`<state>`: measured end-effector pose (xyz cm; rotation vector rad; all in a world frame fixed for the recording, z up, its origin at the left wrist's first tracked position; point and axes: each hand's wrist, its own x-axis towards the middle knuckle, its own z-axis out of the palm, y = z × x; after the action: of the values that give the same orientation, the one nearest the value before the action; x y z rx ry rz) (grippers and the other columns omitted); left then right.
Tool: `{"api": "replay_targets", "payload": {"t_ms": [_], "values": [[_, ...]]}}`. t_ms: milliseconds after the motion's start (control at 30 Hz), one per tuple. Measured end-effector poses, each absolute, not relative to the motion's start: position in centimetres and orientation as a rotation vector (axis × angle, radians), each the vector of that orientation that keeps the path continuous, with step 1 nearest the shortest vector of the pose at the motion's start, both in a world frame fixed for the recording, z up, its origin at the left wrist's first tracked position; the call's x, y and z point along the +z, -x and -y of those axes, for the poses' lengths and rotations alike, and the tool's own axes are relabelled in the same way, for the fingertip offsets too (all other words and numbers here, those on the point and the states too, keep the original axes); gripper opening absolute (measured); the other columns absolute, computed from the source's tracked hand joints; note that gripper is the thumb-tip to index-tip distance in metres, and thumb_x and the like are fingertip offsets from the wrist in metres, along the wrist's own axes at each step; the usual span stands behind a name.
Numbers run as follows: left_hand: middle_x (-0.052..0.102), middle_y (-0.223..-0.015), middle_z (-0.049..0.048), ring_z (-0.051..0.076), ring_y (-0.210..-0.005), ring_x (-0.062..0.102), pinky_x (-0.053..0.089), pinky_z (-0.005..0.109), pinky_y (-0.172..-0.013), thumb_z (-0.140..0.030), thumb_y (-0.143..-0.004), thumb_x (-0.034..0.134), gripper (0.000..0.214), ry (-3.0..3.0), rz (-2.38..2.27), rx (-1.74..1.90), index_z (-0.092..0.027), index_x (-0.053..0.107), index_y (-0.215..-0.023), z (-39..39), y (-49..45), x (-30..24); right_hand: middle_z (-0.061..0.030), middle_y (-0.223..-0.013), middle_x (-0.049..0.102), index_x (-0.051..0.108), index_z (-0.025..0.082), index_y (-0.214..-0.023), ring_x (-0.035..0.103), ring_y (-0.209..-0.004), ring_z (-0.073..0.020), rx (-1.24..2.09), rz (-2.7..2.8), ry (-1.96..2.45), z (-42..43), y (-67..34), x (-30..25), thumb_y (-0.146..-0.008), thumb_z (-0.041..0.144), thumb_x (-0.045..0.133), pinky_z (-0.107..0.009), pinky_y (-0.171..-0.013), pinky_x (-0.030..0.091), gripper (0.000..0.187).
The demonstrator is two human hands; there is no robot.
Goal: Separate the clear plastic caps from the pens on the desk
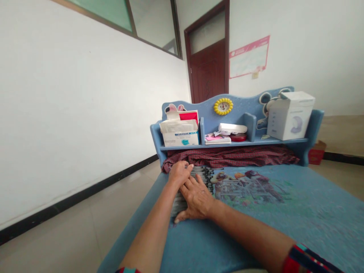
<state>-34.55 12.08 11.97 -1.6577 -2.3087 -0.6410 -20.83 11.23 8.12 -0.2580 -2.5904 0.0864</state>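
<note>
Currently both hands rest on a row of dark pens [199, 178] laid side by side near the left edge of a blue desk [298, 212]. The left hand [179, 172] lies at the far end of the row, palm down, its fingers curled loosely together over the pens and touching them; nothing is pinched between them. The right hand [196, 199] lies just behind it, flat on the near part of the row, fingers extended and slightly spread, the thumb pointing toward the desk's left edge. This flat, two-handed contact appears suited to keeping the loose pens aligned and stopping them from rolling, though that is a judgement from posture only. The row sits beside a printed cartoon picture [244, 185] on the desk surface, and just in front of a red checked cloth [233, 156] bunched under the desk's raised shelf [236, 143]. On the shelf, the left compartment holds a white and teal carton [180, 138] with a red item behind it; the middle compartment holds a thin stack of papers [217, 139] and a flat red tin [238, 137] with a white object on top. A white box [290, 115] stands at the right. A yellow sunflower clock [223, 106] is fixed to the backboard.
</note>
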Motion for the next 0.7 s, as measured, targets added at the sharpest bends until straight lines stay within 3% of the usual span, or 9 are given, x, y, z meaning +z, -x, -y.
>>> {"api": "replay_targets", "payload": {"t_ms": [233,533,700], "values": [[0.065,-0.097,0.0060,0.018,-0.093,0.058,0.042,0.026,-0.085,-0.033,-0.087,0.044,0.024,1.665,2.177,-0.579,-0.017,0.063,-0.090,-10.8,33.9,10.9,-0.0220,-0.135,0.038,0.034,0.009,-0.135,0.026,-0.127,-0.0359,-0.049,2.578,0.089,-11.3,18.9,7.8,-0.069,0.073,0.047,-0.059,-0.103,0.016,0.092],[0.063,-0.099,0.0088,0.021,-0.093,0.058,0.042,0.030,-0.084,-0.033,-0.087,0.046,0.025,1.690,2.129,-0.396,-0.016,0.063,-0.090,-10.3,34.2,10.6,-0.0237,-0.128,0.044,0.049,0.008,-0.122,0.030,-0.126,-0.0364,-0.116,2.626,-0.012,-10.9,17.4,7.9,-0.078,0.068,0.040,-0.057,-0.104,0.016,0.075],[0.063,-0.100,0.0102,0.024,-0.096,0.057,0.041,0.033,-0.085,-0.033,-0.087,0.047,0.026,1.709,2.112,-0.313,-0.014,0.064,-0.091,-10.2,33.6,10.6,-0.0202,-0.127,0.046,0.048,0.012,-0.121,0.031,-0.127,-0.0327,-0.095,2.651,-0.034,-10.9,16.5,7.8,-0.083,0.062,0.039,-0.053,-0.104,0.019,0.064]]}}
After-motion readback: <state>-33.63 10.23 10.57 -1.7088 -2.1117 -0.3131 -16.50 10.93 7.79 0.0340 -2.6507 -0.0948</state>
